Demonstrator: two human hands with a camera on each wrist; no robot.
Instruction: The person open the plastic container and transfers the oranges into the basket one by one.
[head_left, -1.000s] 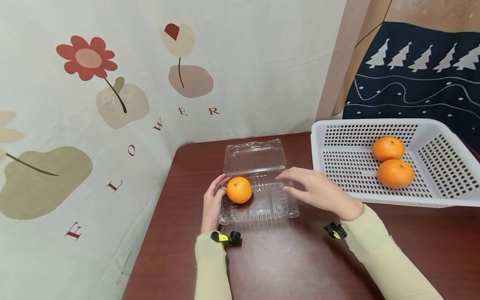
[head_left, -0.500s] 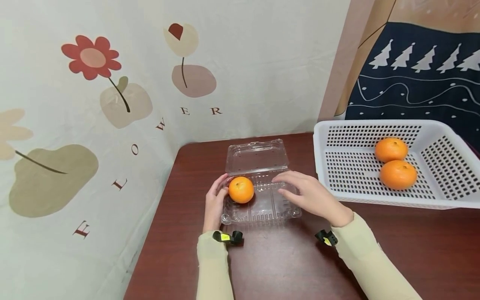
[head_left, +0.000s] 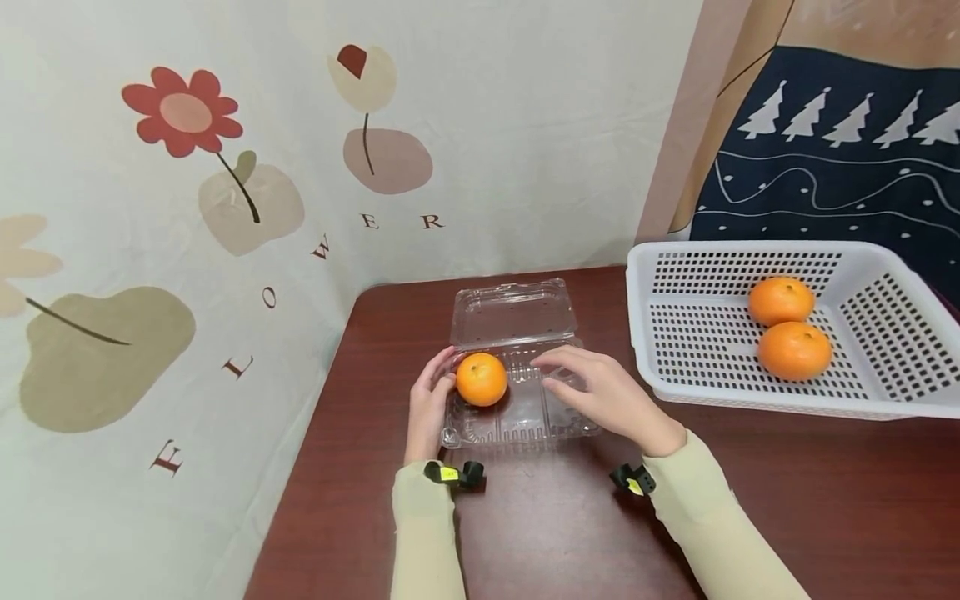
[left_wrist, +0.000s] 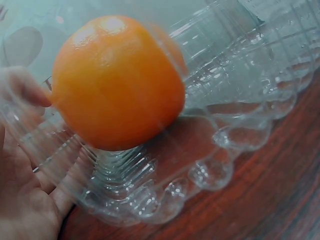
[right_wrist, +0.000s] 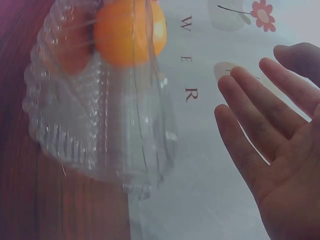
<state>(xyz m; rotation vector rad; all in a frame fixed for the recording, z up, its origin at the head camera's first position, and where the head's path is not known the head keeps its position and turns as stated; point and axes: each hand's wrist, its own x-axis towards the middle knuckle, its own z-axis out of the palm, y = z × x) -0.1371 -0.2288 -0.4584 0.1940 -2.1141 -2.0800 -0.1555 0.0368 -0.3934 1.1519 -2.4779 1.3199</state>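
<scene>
A clear plastic clamshell box sits on the table with its lid folded back. Inside, at the left end, is one orange. My left hand grips the box's left wall, its thumb over the rim beside the orange; in the left wrist view the palm lies against the outside of that wall. Over the box's right part hovers my right hand, fingers apart and holding nothing. The right wrist view shows its fingers extended, away from the box wall.
At the right stands a white perforated basket with two oranges touching each other. A printed cloth hangs close behind the brown table and along its left side.
The right hand has moved left, further over the box. My left hand, the box and the orange in it keep their places, apart from a slight shift of the view.
</scene>
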